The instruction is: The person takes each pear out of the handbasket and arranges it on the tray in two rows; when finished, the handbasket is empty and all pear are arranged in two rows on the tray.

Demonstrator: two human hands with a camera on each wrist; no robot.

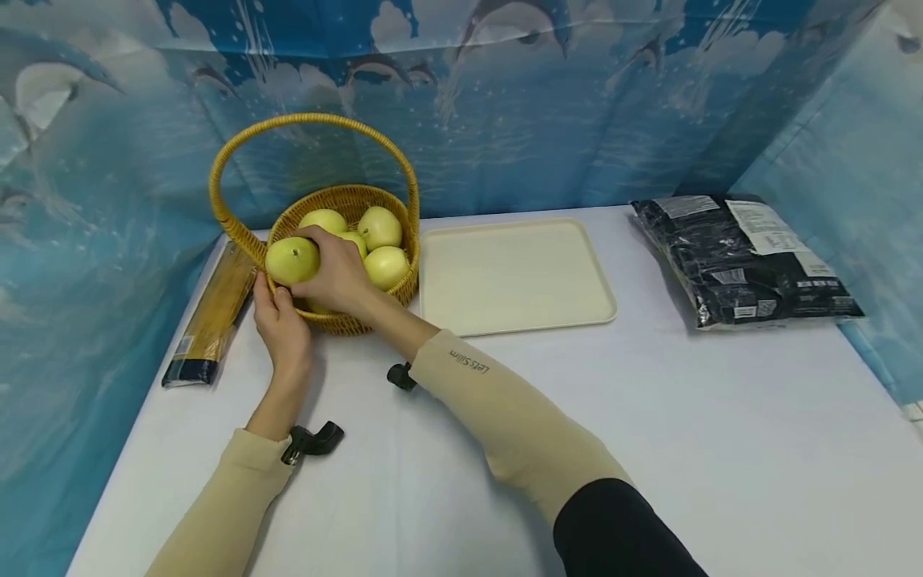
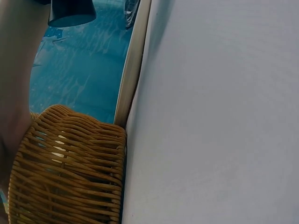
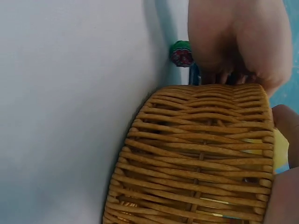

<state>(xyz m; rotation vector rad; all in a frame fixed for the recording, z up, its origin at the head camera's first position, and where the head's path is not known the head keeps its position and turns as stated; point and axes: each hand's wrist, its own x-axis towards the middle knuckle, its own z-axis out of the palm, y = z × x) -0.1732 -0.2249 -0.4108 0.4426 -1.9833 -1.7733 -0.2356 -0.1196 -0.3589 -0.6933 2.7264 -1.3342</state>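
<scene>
In the head view, a yellow wicker basket (image 1: pixel 346 324) with a tall arched handle holds several yellow-green apples (image 1: pixel 380 227). My right hand (image 1: pixel 335 268) reaches over its near rim and grips one apple (image 1: pixel 292 260), above the rim's left side. My left hand (image 1: pixel 283 324) holds the basket's left rim, close below that apple. In the right wrist view, the left hand (image 3: pixel 238 42) has its fingertips against the woven wall, and a strip of the gripped apple (image 3: pixel 280 148) shows by the right hand (image 3: pixel 287 135). The left wrist view shows the basket wall (image 2: pixel 70 168); the left hand's fingers are hidden there.
A cream tray (image 1: pixel 515 276) lies right of the basket. A black plastic package (image 1: pixel 746 264) with white labels is at the far right. Left of the basket lies a long pack of what looks like noodles (image 1: pixel 212 312). A blue dolphin-print curtain (image 1: pixel 519 144) hangs behind the white table (image 1: pixel 649 417).
</scene>
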